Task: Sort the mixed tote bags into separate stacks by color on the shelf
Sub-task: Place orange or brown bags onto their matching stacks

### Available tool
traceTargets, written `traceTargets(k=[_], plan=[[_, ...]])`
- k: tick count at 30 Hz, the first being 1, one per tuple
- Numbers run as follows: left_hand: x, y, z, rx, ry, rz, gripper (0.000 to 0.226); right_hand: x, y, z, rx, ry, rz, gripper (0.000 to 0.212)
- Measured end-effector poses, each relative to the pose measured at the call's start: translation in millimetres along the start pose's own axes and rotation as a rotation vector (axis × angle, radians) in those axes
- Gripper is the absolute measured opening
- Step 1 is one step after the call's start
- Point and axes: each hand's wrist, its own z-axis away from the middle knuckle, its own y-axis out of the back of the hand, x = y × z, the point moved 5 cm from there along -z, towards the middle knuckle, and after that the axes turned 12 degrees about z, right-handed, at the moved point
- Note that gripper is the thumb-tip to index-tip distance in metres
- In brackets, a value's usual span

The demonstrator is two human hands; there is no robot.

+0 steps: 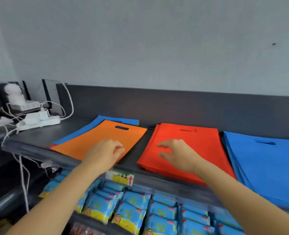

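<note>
An orange tote bag lies on top of a mixed pile on the dark shelf, with blue bags and a red edge showing beneath it. My left hand rests on the orange bag's near right corner, fingertips curled at its edge. A stack of red bags lies to the right. My right hand hovers over the red stack's left part, fingers loosely spread, holding nothing. A blue stack lies at the far right.
A white power strip with plugs, cables and small devices sits at the shelf's left end. A dark back panel runs behind the bags. Below the shelf, rows of blue and yellow snack packets fill a lower rack.
</note>
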Motion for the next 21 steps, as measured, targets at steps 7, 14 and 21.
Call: traceTargets(k=[7,14,21], plan=[[-113.2,20.0,8.8,-0.299,0.072,0.015,0.066,-108.0,-54.3,-41.4,-0.233,0.128,-0.094,0.077],[-142.5,16.7,11.4,-0.41,0.008,0.066,0.098,-132.3,-74.5,-57.4,-0.159,0.08,-0.115,0.024],[-144.0,22.5,-6.0,-0.291,-0.058,0.024,0.038,-121.6,-65.0,-70.9,-0.178,-0.115,-0.285,0.05]])
